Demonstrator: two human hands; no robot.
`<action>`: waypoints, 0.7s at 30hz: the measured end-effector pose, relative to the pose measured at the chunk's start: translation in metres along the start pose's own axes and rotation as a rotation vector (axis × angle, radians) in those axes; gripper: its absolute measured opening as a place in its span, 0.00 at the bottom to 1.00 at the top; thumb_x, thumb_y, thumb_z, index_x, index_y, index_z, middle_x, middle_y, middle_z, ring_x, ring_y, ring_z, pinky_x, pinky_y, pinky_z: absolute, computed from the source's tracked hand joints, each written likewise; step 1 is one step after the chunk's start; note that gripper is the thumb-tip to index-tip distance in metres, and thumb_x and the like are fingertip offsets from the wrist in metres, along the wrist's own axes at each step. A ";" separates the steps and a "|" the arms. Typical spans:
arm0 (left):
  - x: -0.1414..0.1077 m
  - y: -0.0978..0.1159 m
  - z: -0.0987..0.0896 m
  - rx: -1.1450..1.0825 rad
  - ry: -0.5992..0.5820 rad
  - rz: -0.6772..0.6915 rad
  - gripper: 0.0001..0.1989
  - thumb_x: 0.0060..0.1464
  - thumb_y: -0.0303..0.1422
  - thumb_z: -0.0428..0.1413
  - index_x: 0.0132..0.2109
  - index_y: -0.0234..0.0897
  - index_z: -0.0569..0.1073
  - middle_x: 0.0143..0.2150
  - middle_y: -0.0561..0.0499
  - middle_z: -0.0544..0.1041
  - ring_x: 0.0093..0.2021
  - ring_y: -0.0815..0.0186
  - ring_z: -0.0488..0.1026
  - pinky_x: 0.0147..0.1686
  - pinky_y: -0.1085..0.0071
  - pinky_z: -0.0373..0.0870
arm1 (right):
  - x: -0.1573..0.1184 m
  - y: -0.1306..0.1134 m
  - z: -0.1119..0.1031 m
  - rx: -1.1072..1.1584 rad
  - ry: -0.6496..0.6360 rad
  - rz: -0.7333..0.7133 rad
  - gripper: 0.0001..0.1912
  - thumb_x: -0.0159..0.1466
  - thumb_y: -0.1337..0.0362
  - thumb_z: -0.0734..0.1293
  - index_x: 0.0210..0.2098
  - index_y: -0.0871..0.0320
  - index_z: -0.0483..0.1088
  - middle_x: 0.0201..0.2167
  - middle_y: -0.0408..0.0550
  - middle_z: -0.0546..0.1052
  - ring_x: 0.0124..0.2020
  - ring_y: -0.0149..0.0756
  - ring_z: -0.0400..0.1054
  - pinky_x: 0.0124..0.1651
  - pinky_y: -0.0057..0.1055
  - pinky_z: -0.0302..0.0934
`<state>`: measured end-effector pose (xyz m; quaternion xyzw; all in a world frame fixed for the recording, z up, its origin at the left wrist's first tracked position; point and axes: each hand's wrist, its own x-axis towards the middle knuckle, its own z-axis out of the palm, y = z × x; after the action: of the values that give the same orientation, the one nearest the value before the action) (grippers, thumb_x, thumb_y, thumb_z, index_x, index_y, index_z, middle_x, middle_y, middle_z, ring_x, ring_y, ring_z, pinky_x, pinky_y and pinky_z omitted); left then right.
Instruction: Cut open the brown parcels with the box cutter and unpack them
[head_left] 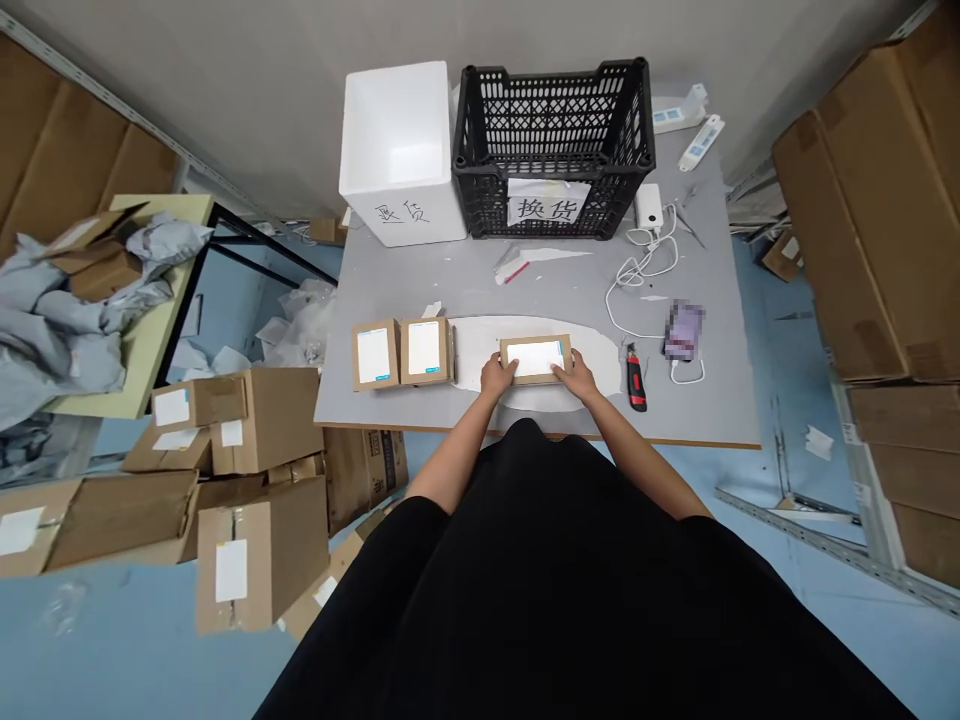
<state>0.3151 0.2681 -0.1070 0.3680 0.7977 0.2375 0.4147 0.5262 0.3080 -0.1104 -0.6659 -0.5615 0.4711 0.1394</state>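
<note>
"Labelled carton (535, 357): how is it held?"

"By its two short ends. The left hand (497, 376) grips one, the right hand (576, 378) the other, thumbs pressed on the top face, fingers closed round the ends as far as shows."

"And where is it?"

"Over the white oval patch (604, 365) on the grey desk (420, 280), just in front of the person; I can't tell whether its underside touches."

"Heavy?"

"Probably light, and stiff enough to keep its corners under a gentle squeeze. Those short ends look the best hold; the paper label may be slicker than the matt board. Fragile contents? I can't tell."

"What lies around it?"

"To its left, two boxy cartons (375, 355) with white labels. To its right, a slim, hard red-and-black utility knife (636, 385), then a blurred purple item (680, 345) near a limp white cable (635, 268). Beyond it, a smooth, thick-walled white foam box (442, 215) and a rigid black crate (480, 190), its plastic walls pierced with small holes, a handwritten sheet (547, 203) on its front."
</note>
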 end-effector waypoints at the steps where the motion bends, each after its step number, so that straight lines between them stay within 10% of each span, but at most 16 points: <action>1: 0.000 0.000 0.000 0.000 0.005 0.001 0.25 0.56 0.42 0.61 0.57 0.34 0.72 0.53 0.36 0.79 0.54 0.49 0.76 0.53 0.59 0.69 | 0.002 -0.001 -0.001 -0.022 -0.019 -0.010 0.40 0.56 0.54 0.70 0.64 0.60 0.57 0.55 0.60 0.75 0.54 0.52 0.71 0.57 0.47 0.64; 11: -0.023 -0.003 0.001 -0.285 0.006 0.262 0.19 0.52 0.30 0.61 0.51 0.41 0.67 0.56 0.46 0.76 0.57 0.61 0.74 0.55 0.63 0.70 | -0.020 0.022 -0.015 0.085 0.140 -0.178 0.30 0.54 0.53 0.69 0.51 0.53 0.54 0.49 0.55 0.75 0.46 0.46 0.73 0.48 0.43 0.67; 21: -0.038 -0.025 0.015 -0.365 -0.077 0.125 0.13 0.58 0.38 0.59 0.47 0.39 0.67 0.57 0.43 0.75 0.59 0.61 0.73 0.56 0.65 0.70 | -0.039 0.041 -0.009 0.090 0.148 -0.079 0.27 0.60 0.38 0.61 0.42 0.53 0.56 0.44 0.56 0.76 0.42 0.47 0.72 0.47 0.43 0.65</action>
<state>0.3322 0.2245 -0.1134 0.3442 0.7007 0.3892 0.4890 0.5616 0.2636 -0.1164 -0.6694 -0.5536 0.4393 0.2288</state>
